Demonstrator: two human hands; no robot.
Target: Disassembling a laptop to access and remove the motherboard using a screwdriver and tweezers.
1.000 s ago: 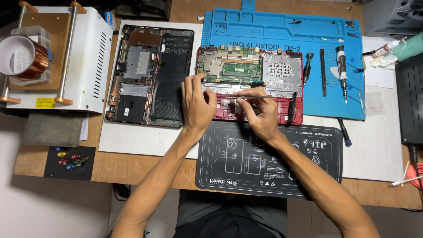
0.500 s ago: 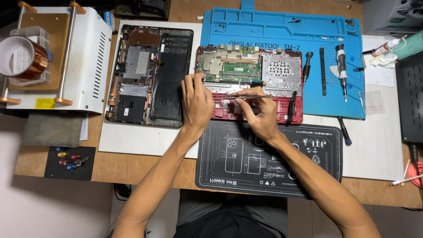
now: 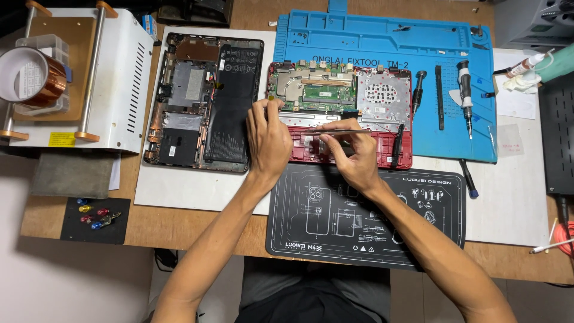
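A: Two laptops lie open on the desk (image 3: 197, 224), and the red laptop (image 3: 353, 152) at centre frame is the one under work. Its cover is off, with the green board (image 3: 326, 91) bared in its upper half.

B: So opening looks done; I'd judge the inside work is midway, nothing refitted. The left hand (image 3: 269, 139) rests flat-ish on the red shell's left edge, fingers loosely curled, gripping nothing I can see.

A: The right hand (image 3: 353, 152) is closed in a pinch on slim tweezers (image 3: 341, 131), tips pointing left over the lower part of the shell.

B: Containers? The black laptop (image 3: 203, 96), left of centre, still carries its battery and parts. The small black tray (image 3: 95, 220) at lower left holds a few coloured bits, too small to identify.
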